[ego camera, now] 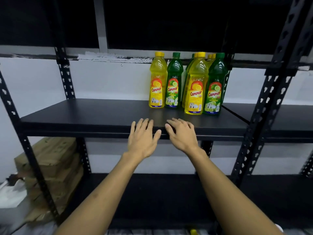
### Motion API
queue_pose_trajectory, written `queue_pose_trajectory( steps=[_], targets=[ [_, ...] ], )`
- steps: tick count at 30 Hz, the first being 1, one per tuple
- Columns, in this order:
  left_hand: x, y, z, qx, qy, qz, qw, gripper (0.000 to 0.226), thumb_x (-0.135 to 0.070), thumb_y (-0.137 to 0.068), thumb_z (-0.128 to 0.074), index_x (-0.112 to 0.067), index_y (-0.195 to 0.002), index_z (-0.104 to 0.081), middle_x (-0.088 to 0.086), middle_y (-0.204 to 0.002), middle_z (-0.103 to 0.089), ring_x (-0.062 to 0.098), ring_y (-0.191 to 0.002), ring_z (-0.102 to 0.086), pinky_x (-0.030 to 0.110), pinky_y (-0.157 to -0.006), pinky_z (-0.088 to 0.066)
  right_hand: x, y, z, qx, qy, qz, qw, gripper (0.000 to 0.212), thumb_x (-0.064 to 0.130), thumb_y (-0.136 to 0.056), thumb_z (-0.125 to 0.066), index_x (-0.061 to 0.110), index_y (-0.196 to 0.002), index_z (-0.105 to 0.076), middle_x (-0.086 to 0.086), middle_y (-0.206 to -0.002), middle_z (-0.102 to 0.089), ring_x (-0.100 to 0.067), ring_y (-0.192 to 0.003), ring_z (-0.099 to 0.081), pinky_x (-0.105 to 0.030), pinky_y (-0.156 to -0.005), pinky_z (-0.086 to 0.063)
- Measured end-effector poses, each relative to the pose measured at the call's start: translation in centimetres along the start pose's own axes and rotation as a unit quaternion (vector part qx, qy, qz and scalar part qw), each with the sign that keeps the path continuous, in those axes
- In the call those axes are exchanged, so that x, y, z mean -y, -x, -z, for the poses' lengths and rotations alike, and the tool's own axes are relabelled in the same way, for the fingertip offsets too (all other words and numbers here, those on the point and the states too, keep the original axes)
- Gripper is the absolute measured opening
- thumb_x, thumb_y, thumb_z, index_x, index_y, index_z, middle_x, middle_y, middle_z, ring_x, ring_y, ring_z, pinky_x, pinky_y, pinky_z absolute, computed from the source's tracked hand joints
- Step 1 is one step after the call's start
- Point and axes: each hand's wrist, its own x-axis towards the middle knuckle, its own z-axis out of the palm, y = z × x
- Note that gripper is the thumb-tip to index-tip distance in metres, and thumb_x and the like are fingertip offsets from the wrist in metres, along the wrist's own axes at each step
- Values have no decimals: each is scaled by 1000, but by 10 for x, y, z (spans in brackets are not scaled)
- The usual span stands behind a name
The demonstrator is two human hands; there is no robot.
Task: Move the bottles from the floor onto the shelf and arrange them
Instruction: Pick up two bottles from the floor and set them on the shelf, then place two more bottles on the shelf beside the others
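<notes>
Black shelf point(84, 112) carries upright yellow and green bottles point(194, 85) (grouped toward its right).

Yellow and green bottles upright on the black shelf point(101, 112)

A yellow bottle point(157, 82) and a green bottle point(173, 83) stand touching side by side at about 12 o'clock; at 1 o'clock a second yellow bottle point(196, 89) and second green bottle point(214, 89) stand nearer the front edge, with more yellow- and green-capped bottles partly hidden behind them. All are capped, labels facing forward.
</notes>
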Motion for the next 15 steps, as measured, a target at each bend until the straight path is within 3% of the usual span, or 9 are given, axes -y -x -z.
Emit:
queue_pose_trajectory(
  steps=[3,5,9,15],
  targets=[
    [-8,35,-6,-15,107,-10,994,63,-50,-107,-31,-19,-161,-22,-4,-170,-10,17,-157,3,42,-126,-10,3,47,-16,-53,-117,3,992,46,37,-103,-50,21,-146,-50,6,-159,-38,-14,-153,-18,-40,-121,-15],
    [-13,63,-20,11,174,5,985,58,-47,-107,-34,-23,-160,-26,-6,-170,-9,14,-157,0,40,-126,-13,6,86,-33,-43,-191,-17,980,48,35,-103,-51,24,-149,-47,12,-160,-33,-8,-153,-13,-36,-119,-17],
    [-15,127,-70,112,201,77,970,59,-45,-106,-41,-24,-159,-29,-4,-168,-20,15,-156,-13,37,-124,-19,-16,155,-72,11,-268,-151,952,49,34,-103,-51,28,-150,-43,9,-155,-41,-7,-148,-23,-41,-122,-24],
    [2,208,-173,275,226,195,914,66,-51,-102,-48,-22,-159,-32,0,-165,-31,26,-149,-33,43,-118,-34,-75,241,-133,93,-236,-304,918,51,38,-99,-57,21,-147,-49,-5,-149,-51,-25,-142,-38,-44,-114,-37]
  ],
)
